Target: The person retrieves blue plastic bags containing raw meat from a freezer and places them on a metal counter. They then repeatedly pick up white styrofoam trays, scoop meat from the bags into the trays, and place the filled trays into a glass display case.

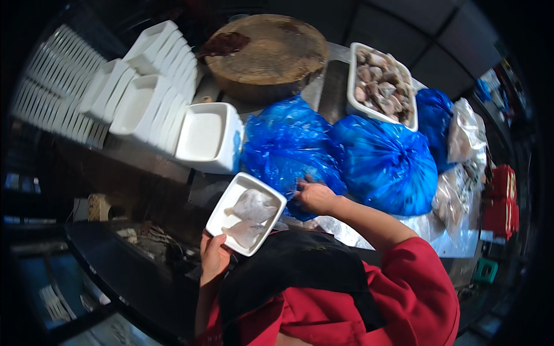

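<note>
My left hand (214,255) grips the lower left corner of a white square dish (212,220), thumb along its rim. Two pale, headless-looking fish pieces (253,206) lie flat inside the dish. To the right, my right hand (315,197) is at the front of a crumpled blue plastic bag (290,142), its fingers bent against or into the film. What those fingertips hold is hidden. A second blue plastic bag (389,164), gathered at the top and bulging, sits just right of that hand.
Stacked white dishes (138,104) and a separate white dish stack (203,129) fill the left side. Behind the bags stand a round wooden chopping block (268,52) and a white tub (352,82) of fish chunks. Clear bags (465,129) and red boxes (500,201) are at right.
</note>
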Motion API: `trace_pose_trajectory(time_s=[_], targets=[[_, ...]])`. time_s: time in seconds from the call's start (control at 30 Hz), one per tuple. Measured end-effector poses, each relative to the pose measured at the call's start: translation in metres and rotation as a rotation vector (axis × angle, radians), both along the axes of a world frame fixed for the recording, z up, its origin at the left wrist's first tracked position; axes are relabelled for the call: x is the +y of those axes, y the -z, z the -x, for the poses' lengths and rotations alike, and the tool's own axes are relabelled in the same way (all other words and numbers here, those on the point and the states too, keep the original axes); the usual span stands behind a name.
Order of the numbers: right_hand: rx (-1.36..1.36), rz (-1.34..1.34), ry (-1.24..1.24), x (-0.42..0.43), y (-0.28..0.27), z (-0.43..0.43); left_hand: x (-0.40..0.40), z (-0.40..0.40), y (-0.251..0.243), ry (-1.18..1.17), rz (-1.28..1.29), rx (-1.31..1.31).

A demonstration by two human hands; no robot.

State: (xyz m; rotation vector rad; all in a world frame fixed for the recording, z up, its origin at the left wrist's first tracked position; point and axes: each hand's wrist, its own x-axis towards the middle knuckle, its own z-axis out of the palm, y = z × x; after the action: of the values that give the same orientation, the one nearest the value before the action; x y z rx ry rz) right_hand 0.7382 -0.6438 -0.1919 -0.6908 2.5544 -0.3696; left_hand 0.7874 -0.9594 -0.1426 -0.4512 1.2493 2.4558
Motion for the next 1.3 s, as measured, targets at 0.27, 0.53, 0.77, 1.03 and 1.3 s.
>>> trace_pose_trajectory(time_s=[0.27, 0.53, 0.77, 1.03, 1.3], targets=[[-0.042, -0.135, -0.015, 0.003, -0.023, -0.027, -0.007, 0.001, 0.008, -0.022, -0.041, -0.071], [-0.019, -0.061, -0.081, 0.001, 0.008, -0.014, -0.002, 0.003, 0.0, -0.029, -0.042, -0.03], [-0.063, 0.158, 0.131, -0.006, -0.012, -0.009, 0.001, 0.005, 0.004, -0.036, -0.049, -0.011], [-0.598, 0.964, 0.646, 0.019, -0.027, -0.028, 0.0, 0.002, 0.023, -0.056, -0.039, -0.005], [-0.156, 0.893, 0.189, -0.059, -0.131, -0.006, 0.01, -0.005, 0.009, -0.056, 0.005, -0.027]])
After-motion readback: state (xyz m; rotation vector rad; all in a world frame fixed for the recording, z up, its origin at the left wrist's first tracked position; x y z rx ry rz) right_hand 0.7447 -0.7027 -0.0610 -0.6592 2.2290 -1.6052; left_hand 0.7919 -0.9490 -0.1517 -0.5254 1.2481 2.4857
